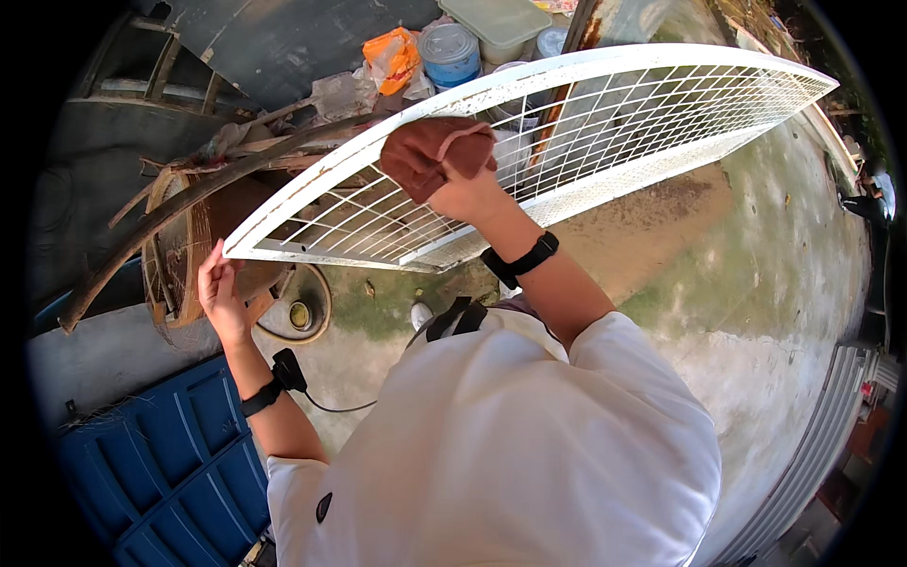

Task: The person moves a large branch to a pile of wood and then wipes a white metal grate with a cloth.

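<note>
A large white metal frame with a wire grid (602,127) stretches across the view in front of me. Its white paint has brownish worn spots along the top rail. My left hand (225,294) grips its left corner, with the fingertips partly behind the rail. A bunched reddish-brown cloth (418,156) is in my right hand (469,190), up against the top rail and the grid near the left end. The cloth covers part of the rail and most of my right fingers.
Beyond the frame stand a blue-and-white bucket (449,55) and an orange plastic bag (392,60). A long curved wooden pole (191,195) and a round wooden-rimmed object (177,241) are at left. Blue metal panels (170,461) lie lower left. Another person (879,191) is far right.
</note>
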